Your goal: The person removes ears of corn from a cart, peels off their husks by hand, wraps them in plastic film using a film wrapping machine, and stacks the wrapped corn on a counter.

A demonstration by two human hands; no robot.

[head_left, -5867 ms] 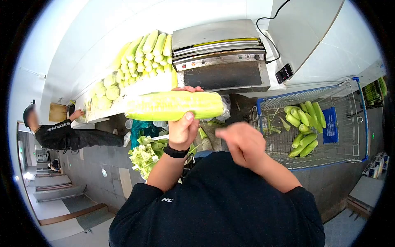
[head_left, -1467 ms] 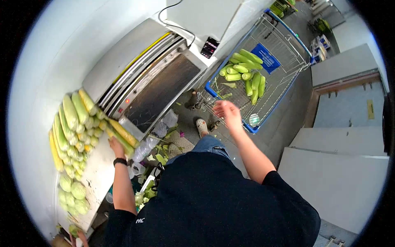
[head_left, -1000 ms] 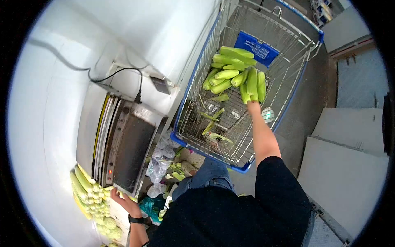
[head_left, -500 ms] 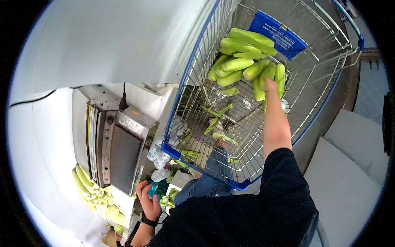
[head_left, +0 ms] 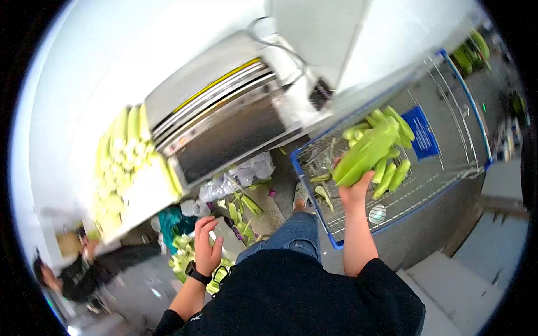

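My right hand is wrapped round an ear of corn in its green husk, raised above the shopping cart. It looks large and slightly blurred, so a second ear in the grip cannot be ruled out. More ears of corn lie in the cart behind and beside it. My left hand, with a dark watch on the wrist, hangs with loosely bent fingers and holds nothing. Below it are green trimmings and a teal plastic bag.
A counter at the left bears a stack of pale green ears beside a metal appliance. Loose husk leaves litter the floor. Another person stands at the far left. Grey panels lie at the lower right.
My right hand has lifted corn up from the pile in the cart. The view has swung left, showing more of the counter and the other person. My left hand stays empty.
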